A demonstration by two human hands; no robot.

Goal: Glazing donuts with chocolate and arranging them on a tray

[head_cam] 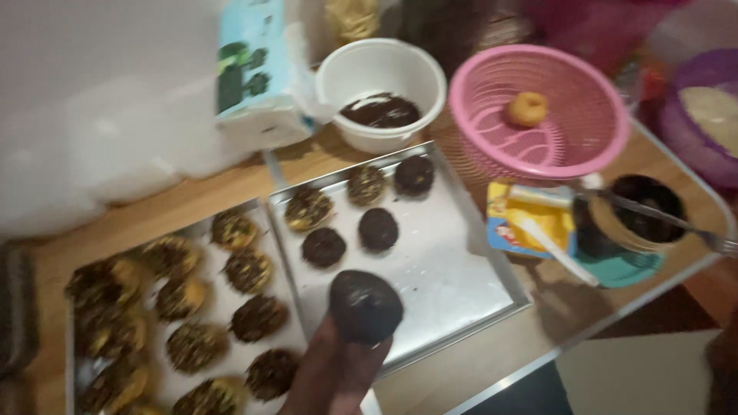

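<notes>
Chocolate is the worry, I'd guess: you're pinching that coated doughnut (pixel 366 306) in your left hand (pixel 338 376) by fingertips alone, above the near edge of the right tray (pixel 461 284), so wet glaze could let it slip or smear. Doughnut's round, so no real long axis; its glazed face tilts up toward you. Your right hand (pixel 723 369) barely peeks in at the corner, can't tell its grip.

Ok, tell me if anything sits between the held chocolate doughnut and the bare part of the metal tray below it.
Nothing visible does. The hand holds the chocolate doughnut over the tray's bare part; the other doughnuts lie farther back.
</notes>
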